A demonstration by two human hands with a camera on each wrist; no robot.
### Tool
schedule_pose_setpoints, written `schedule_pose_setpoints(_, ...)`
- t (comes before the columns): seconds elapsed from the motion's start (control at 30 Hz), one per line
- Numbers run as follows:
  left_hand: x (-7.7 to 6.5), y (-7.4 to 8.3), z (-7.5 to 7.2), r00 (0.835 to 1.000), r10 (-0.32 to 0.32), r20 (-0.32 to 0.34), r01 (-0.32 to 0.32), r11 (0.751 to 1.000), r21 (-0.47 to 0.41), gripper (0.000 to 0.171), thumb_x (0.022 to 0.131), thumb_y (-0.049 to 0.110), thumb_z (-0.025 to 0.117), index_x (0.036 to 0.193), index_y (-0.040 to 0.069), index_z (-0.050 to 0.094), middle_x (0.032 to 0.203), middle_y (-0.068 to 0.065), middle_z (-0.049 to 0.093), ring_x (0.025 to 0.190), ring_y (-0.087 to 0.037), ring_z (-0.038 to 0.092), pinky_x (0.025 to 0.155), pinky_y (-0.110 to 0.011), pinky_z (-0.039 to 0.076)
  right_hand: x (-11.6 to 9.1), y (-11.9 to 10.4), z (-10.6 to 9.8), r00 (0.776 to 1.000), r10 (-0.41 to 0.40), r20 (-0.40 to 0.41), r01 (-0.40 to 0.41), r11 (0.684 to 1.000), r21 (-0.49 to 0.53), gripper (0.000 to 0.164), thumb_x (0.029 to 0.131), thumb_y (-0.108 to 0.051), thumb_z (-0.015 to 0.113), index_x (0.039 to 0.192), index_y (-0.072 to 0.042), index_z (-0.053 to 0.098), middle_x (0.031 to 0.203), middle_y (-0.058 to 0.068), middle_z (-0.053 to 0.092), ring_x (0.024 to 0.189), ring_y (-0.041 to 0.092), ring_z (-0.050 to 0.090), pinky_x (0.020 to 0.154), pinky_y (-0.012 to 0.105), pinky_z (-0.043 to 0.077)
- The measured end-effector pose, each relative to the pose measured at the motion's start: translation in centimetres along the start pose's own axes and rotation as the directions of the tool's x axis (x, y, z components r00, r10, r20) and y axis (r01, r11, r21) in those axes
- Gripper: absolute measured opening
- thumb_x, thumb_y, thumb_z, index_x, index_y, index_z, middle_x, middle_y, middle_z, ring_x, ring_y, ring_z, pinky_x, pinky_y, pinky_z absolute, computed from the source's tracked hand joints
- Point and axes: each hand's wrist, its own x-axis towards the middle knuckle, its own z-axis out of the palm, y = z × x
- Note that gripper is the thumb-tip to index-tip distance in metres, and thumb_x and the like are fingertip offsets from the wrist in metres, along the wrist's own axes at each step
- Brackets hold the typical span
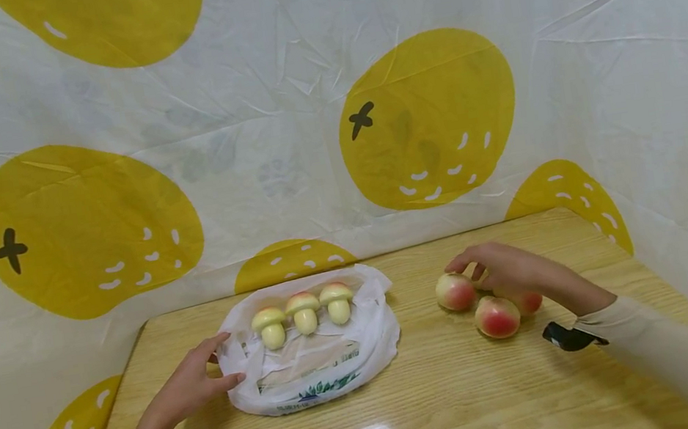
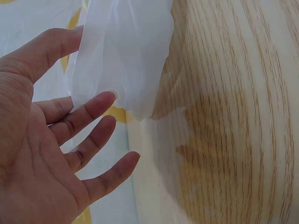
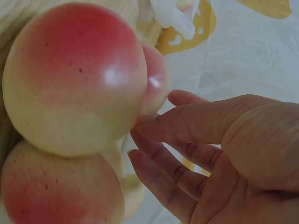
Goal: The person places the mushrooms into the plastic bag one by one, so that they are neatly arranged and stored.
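Note:
A white plastic bag (image 1: 379,357) with green print lies spread on the table, its left edge at the fingertips of my left hand (image 1: 185,383). Three toy mushrooms (image 1: 302,313) with pale stems and yellow-red caps sit in a row inside it. In the left wrist view, the thumb and index finger reach the edge of the bag (image 2: 124,51) while the other fingers spread loosely. On the right, my right hand (image 1: 513,271) hovers over several red-and-yellow peaches (image 1: 497,318), partly hiding those behind. Its fingertips come right beside the large peach (image 3: 77,79) in the right wrist view, fingers loosely bent.
The wooden table (image 1: 440,408) has a bright light reflection near its front. A white cloth (image 1: 269,159) printed with big yellow fruits hangs behind and along both sides. Black bands (image 1: 569,336) circle both wrists.

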Motion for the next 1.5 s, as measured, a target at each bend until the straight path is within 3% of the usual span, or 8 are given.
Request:
schedule_pose_setpoints(0.13,0.0,0.0,0.0,1.000,-0.015,0.008,0.015,1.000,-0.004,0.089,0.086,0.040,0.082,0.150,-0.007,0.040,0.134,-0.022,0.057,0.110,-0.030,0.057,0.084,-0.043,0.051,0.4,0.0,0.5,0.999,0.035,0.008,-0.035,0.999,0.005,0.057,0.081,0.017,0.054,0.132,-0.006,0.066,0.128,0.012,0.067,0.097,0.031,0.067,0.083,0.041,0.053)
schedule_pose_setpoints(0.33,-0.2,-0.1,0.1,1.000,-0.018,0.009,0.018,1.000,-0.014,0.089,0.087,0.039,0.081,0.151,-0.006,0.040,0.139,-0.025,0.053,0.112,-0.033,0.056,0.083,-0.043,0.051,0.9,-0.7,0.8,0.999,0.034,0.014,-0.034,0.999,-0.032,0.051,0.088,0.011,0.064,0.136,-0.004,0.063,0.129,0.014,0.065,0.102,0.031,0.067,0.087,0.045,0.055)
schedule_pose_setpoints(0.6,-0.2,-0.1,0.1,1.000,-0.011,-0.002,0.011,1.000,-0.013,0.088,0.086,0.039,0.082,0.150,-0.006,0.041,0.138,-0.025,0.054,0.112,-0.033,0.057,0.084,-0.044,0.051,1.6,-1.7,1.2,0.999,-0.043,0.015,0.045,0.987,-0.157,0.051,0.086,0.010,0.069,0.135,-0.004,0.063,0.131,0.015,0.064,0.115,0.038,0.062,0.095,0.052,0.050)
schedule_pose_setpoints(0.9,-0.2,0.1,0.0,1.000,-0.014,0.002,0.014,1.000,-0.005,0.088,0.087,0.040,0.081,0.151,-0.006,0.041,0.139,-0.024,0.054,0.112,-0.032,0.057,0.085,-0.044,0.051,2.5,-2.0,1.7,0.994,-0.106,0.025,0.109,0.979,-0.171,0.046,0.085,0.010,0.070,0.130,0.000,0.066,0.125,0.018,0.065,0.099,0.031,0.069,0.085,0.046,0.056)
schedule_pose_setpoints(1.07,-0.3,0.1,0.0,1.000,-0.015,0.004,0.015,1.000,-0.007,0.089,0.086,0.040,0.081,0.150,-0.006,0.040,0.139,-0.024,0.054,0.111,-0.032,0.056,0.084,-0.044,0.051,2.8,-2.0,1.8,0.998,-0.068,0.006,0.068,0.983,-0.170,0.043,0.086,0.004,0.073,0.128,0.001,0.066,0.127,0.019,0.064,0.092,0.024,0.069,0.081,0.038,0.056)
schedule_pose_setpoints(1.27,-0.2,0.1,0.0,1.000,-0.028,0.003,0.028,1.000,-0.005,0.089,0.087,0.041,0.081,0.151,-0.005,0.040,0.139,-0.024,0.053,0.112,-0.033,0.056,0.084,-0.043,0.050,3.1,-1.9,1.9,0.999,-0.036,0.015,0.038,0.987,-0.155,0.043,0.087,-0.005,0.077,0.129,0.002,0.066,0.128,0.019,0.065,0.091,0.023,0.069,0.083,0.040,0.055)
schedule_pose_setpoints(1.5,-0.1,0.0,-0.1,0.999,-0.034,0.002,0.034,0.999,-0.014,0.089,0.087,0.041,0.080,0.152,-0.005,0.039,0.140,-0.024,0.053,0.114,-0.034,0.055,0.084,-0.041,0.050,3.3,-2.1,1.7,0.996,-0.082,0.032,0.087,0.975,-0.203,0.046,0.084,0.004,0.072,0.129,-0.002,0.068,0.124,0.017,0.067,0.088,0.024,0.062,0.077,0.034,0.052)
